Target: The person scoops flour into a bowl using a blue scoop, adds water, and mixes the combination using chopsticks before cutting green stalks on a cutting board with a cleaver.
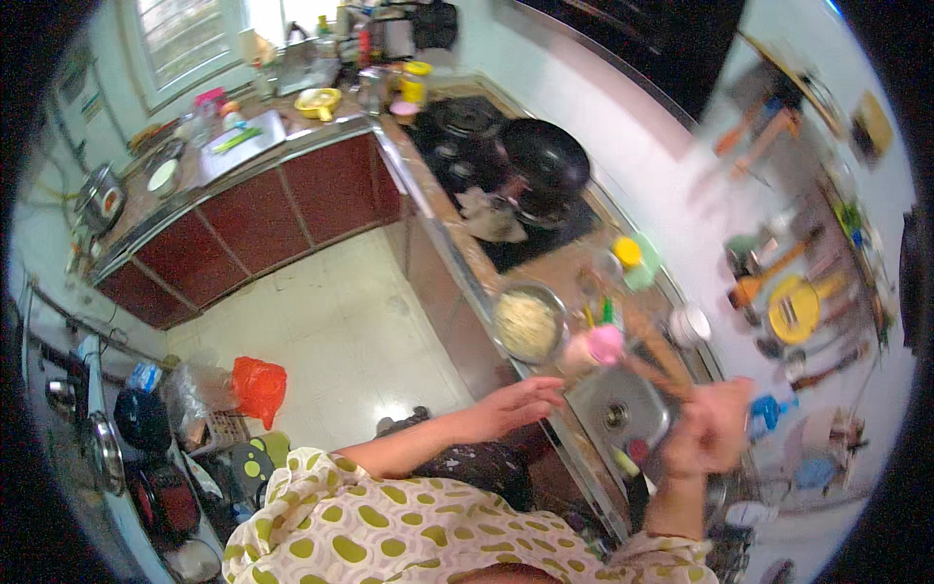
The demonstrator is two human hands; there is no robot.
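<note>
My left hand [524, 405] hovers by the counter's front edge with fingers stretched out and nothing in it. My right hand [709, 427], blurred, is raised over the far right side of the steel sink [609, 398]. Its fingers look curled, and whether they grip anything is unclear. Long brown, wood-like shapes [653, 358] run toward it, too blurred to identify. Beyond my left hand, a metal bowl [525, 323] of pale yellow food stands near the counter edge. A pink-topped container [604, 344] sits between bowl and sink.
A black wok [546, 164] rests on the stove, with a cloth [490, 215] beside it. A yellow-lidded jar [626, 252] stands near the wall, below hanging utensils [795, 310]. Green vegetables lie on a white board [244, 150] on the far counter. A red plastic bag [259, 388] is at left.
</note>
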